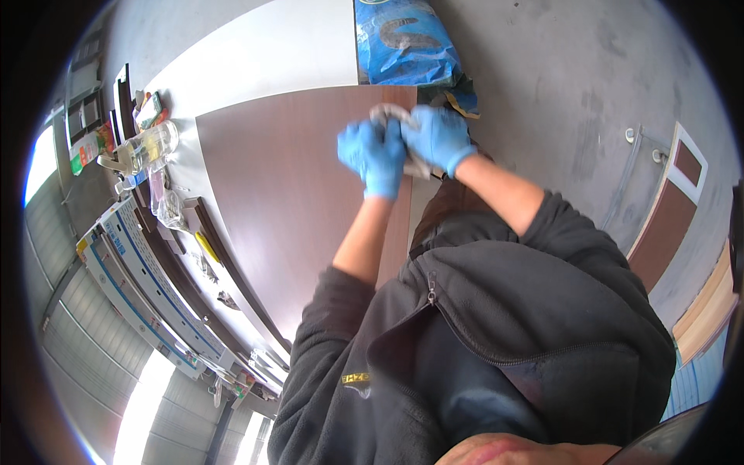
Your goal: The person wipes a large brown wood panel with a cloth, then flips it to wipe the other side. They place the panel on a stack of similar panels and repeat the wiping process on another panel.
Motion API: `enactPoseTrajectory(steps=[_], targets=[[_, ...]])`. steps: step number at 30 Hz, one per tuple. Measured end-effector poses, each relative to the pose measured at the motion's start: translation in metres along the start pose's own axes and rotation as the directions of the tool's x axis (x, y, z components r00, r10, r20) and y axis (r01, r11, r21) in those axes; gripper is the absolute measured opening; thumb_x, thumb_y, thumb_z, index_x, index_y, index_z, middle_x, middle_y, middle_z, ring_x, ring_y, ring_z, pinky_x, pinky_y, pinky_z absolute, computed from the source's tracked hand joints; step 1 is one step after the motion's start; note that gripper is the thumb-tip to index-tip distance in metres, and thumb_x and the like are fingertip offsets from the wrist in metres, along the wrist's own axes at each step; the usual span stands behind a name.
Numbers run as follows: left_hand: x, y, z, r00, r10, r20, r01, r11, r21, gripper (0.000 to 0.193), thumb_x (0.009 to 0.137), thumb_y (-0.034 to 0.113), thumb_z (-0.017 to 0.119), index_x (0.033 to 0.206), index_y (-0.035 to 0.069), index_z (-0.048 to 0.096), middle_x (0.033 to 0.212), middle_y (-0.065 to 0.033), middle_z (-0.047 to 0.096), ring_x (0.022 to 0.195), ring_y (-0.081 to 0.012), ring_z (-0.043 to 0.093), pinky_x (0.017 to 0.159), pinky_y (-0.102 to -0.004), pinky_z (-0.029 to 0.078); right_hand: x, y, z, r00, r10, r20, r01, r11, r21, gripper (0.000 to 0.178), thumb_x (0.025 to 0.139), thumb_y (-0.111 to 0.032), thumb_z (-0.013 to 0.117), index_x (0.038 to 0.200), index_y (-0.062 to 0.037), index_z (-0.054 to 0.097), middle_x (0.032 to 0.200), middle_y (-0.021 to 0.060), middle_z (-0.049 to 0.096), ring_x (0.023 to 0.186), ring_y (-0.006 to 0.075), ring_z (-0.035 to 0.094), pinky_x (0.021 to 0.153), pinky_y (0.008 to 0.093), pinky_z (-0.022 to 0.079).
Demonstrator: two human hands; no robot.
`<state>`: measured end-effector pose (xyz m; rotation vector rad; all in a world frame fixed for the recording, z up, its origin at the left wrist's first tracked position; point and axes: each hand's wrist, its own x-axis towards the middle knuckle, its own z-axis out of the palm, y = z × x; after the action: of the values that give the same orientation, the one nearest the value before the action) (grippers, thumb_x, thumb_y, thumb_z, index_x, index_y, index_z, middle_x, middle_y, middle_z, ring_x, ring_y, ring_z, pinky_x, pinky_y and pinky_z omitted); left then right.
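Both of my hands wear blue gloves and are close together over the right edge of a brown wood-grain panel (283,186). My left hand (373,157) is closed in a fist on a greyish-white cloth (390,114). Close on its right, my right hand (439,139) grips the same cloth, its fingers bent round it. Part of the cloth loops above the hands, and another bit hangs below them. The gloves hide the middle of it.
A white panel (260,48) borders the brown one. Beyond my hands lies a blue plastic sack (407,43). To the left are a clear plastic jug (151,147), a yellow-handled tool (207,247) and long boxes (143,283). A brown-and-white panel (673,213) stands at right.
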<state>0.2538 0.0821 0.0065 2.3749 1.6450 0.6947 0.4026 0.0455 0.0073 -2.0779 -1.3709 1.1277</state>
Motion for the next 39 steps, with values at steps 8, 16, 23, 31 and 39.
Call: enactPoseTrajectory(steps=[8,16,23,31,39], targets=[[-0.046,0.002,-0.033,0.994,-0.055,0.094,0.051,0.998,0.043,0.033,0.071,0.018,0.087,0.063,0.013,0.055,0.068,-0.0093,0.060,0.070,-0.0340,0.059,0.068,-0.0475,0.046,-0.052,0.009,0.028,0.996,-0.051,0.072,0.050,0.999,0.017,0.039,0.098,-0.047,0.069,0.089,-0.0103,0.078,0.087,0.0209,0.076,0.082,0.0418,0.075,0.074,0.0519,0.059],[0.000,0.009,0.000,1.000,-0.005,0.009,0.003,0.992,0.123,0.036,0.074,0.027,0.088,0.061,0.013,0.057,0.069,-0.0102,0.062,0.070,-0.0335,0.061,0.066,-0.0474,0.046,-0.011,0.006,0.007,0.994,0.105,0.035,-0.108,0.989,0.097,0.047,0.096,-0.056,0.069,0.091,-0.0097,0.077,0.092,0.0207,0.076,0.088,0.0429,0.074,0.076,0.0517,0.058],[-0.060,0.009,-0.035,0.989,-0.107,0.098,0.106,0.994,0.016,0.032,0.074,0.024,0.087,0.064,0.013,0.059,0.073,-0.0114,0.062,0.073,-0.0349,0.062,0.068,-0.0500,0.047,-0.067,0.011,0.033,0.999,0.029,0.030,-0.030,0.999,0.030,0.042,0.097,-0.050,0.068,0.090,-0.0104,0.077,0.088,0.0223,0.075,0.081,0.0427,0.075,0.075,0.0532,0.059],[-0.002,0.008,0.003,0.997,-0.026,0.068,0.020,0.996,0.082,0.025,0.077,0.027,0.080,0.066,0.012,0.063,0.073,-0.0131,0.063,0.074,-0.0370,0.063,0.066,-0.0503,0.047,-0.009,0.010,0.010,0.986,0.166,-0.014,-0.161,0.971,0.180,0.039,0.095,-0.048,0.066,0.094,-0.0116,0.079,0.095,0.0200,0.077,0.089,0.0426,0.074,0.081,0.0508,0.059],[-0.035,0.009,-0.025,0.991,-0.041,0.124,0.035,0.998,0.049,0.025,0.072,0.019,0.084,0.064,0.013,0.061,0.072,-0.0110,0.062,0.073,-0.0349,0.062,0.068,-0.0492,0.047,-0.051,0.011,0.027,0.995,0.091,0.032,-0.094,0.989,0.115,0.041,0.098,-0.050,0.068,0.091,-0.0104,0.077,0.092,0.0229,0.075,0.088,0.0443,0.074,0.079,0.0527,0.058]])
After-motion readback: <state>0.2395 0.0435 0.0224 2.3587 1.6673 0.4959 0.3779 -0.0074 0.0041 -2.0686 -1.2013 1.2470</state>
